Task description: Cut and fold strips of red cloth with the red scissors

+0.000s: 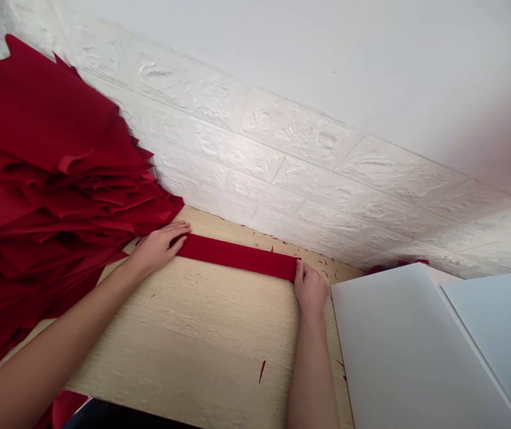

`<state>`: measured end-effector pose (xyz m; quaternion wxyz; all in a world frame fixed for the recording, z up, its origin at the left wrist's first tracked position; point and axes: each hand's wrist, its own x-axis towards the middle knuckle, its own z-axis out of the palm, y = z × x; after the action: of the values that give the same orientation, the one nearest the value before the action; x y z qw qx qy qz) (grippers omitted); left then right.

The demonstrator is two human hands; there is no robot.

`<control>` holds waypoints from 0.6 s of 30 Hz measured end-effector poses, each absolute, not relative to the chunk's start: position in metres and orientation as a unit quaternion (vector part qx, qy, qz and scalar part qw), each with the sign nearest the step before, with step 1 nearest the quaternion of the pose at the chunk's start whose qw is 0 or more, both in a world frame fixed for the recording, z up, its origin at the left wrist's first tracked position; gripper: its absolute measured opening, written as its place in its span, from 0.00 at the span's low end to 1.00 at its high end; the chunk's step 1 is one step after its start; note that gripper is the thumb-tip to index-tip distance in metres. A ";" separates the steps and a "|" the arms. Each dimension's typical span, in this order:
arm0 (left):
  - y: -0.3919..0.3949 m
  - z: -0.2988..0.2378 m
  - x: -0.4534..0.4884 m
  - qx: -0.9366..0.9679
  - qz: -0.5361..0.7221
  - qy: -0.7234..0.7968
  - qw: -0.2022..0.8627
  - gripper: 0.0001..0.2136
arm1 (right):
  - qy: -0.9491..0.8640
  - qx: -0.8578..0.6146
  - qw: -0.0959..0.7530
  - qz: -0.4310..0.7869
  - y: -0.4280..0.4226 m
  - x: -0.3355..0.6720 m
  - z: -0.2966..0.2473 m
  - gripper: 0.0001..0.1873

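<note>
A folded strip of red felt [237, 255] lies flat on the pale wooden table [193, 333], close to the wall. My left hand [159, 245] rests on the strip's left end, fingers stretched out flat along it. At the strip's right end is my right hand [311, 289], with its fingers curled and pressed against the end of the felt. Just left of my left hand, a big heap of red felt sheets [45, 190] spills over the table.
A white brick-patterned wall [291, 149] runs right behind the table. To the right stand white boards or boxes [402, 345] against the table's edge. Small red scraps [262, 369] lie scattered on the wood.
</note>
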<state>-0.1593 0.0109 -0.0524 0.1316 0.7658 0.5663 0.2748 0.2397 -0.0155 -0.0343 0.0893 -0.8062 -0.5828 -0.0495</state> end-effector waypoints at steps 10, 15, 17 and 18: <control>0.006 -0.024 -0.157 0.796 0.120 0.593 -0.017 0.19 | -0.588 -0.799 0.110 -0.067 -0.019 0.252 -0.035 0.32; 0.005 -0.023 -0.164 0.782 0.065 0.617 -0.065 0.21 | -0.541 -0.837 0.055 -0.065 -0.024 0.262 -0.028 0.25; 0.006 -0.025 -0.166 0.777 0.051 0.626 -0.047 0.20 | -0.538 -0.840 0.034 -0.057 -0.024 0.261 -0.026 0.23; 0.006 -0.026 -0.166 0.772 0.046 0.633 -0.036 0.20 | -0.536 -0.842 0.029 -0.056 -0.023 0.260 -0.026 0.23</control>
<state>-0.1659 0.0061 -0.0257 -0.0363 0.7719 0.6330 0.0462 0.2597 -0.0233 -0.0255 0.0287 -0.8416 -0.5364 -0.0558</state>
